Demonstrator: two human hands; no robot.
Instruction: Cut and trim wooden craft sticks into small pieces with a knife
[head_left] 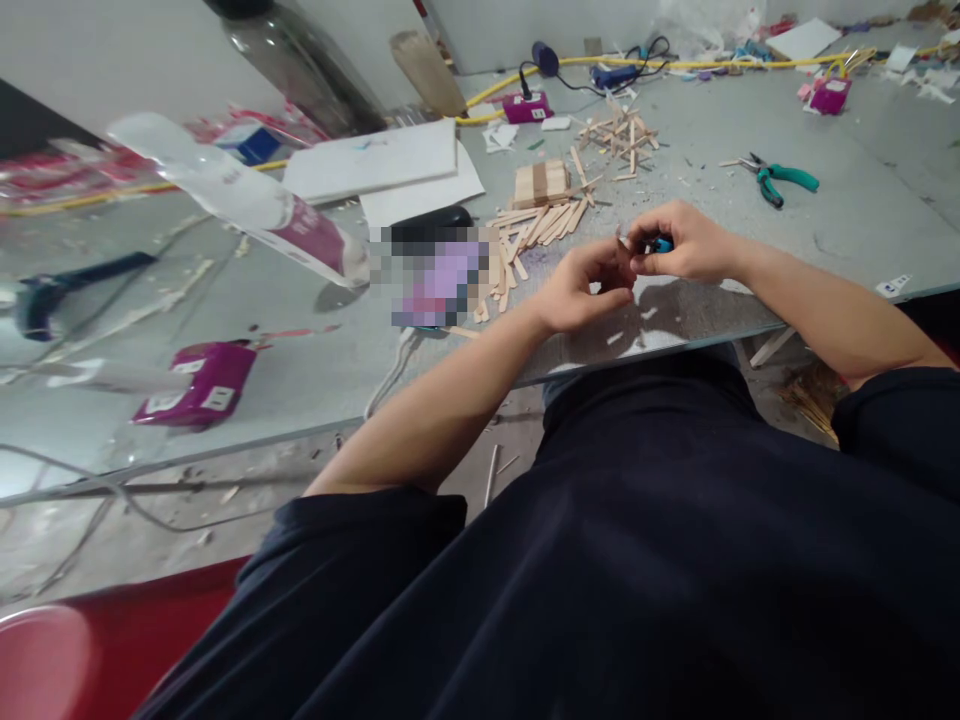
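Observation:
My left hand [587, 287] is closed near the table's front edge, with its thumb and fingers curled together. Something small and brownish seems to lie between its fingertips, too hidden to name. My right hand [681, 240] meets it fingertip to fingertip. Its fingers are wrapped round a small blue and dark object [661, 244], mostly covered by the hand. Flat wooden craft sticks [551, 222] lie spread to the left of my hands, with a banded bundle of sticks [541, 184] behind them. Teal-handled pliers [784, 180] lie apart, beyond my right hand.
A phone-like item [442, 280], partly pixelated, lies left of my hands. Further left are a white bottle [247, 205], a blue glue gun [75, 290] and a purple block [202, 383]. Loose sticks [619, 135] and a yellow cable [705, 64] lie at the back.

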